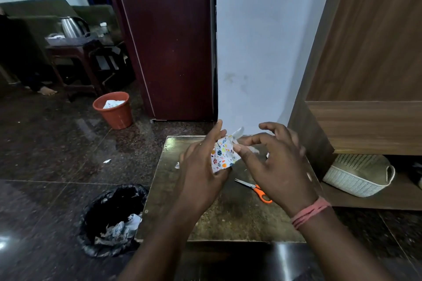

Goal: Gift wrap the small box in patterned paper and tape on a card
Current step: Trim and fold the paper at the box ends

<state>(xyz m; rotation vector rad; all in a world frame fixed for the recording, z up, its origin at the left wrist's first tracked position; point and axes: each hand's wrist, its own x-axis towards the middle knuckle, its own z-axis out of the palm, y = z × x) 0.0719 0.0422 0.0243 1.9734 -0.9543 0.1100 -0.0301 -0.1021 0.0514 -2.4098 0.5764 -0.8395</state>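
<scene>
A small box wrapped in white paper with coloured shapes (222,155) is held above the low table (228,219). My left hand (201,166) grips it from the left and below. My right hand (271,162) is at its right side, thumb and forefinger pinching a pale strip, maybe tape or paper (238,134), at the box's top corner, the other fingers spread. No card is visible.
Orange-handled scissors (255,189) lie on the table under my right hand. A black-lined bin (109,221) stands left of the table, an orange bucket (114,109) farther back. A white basket (358,175) sits under the wooden cabinet (365,125) on the right.
</scene>
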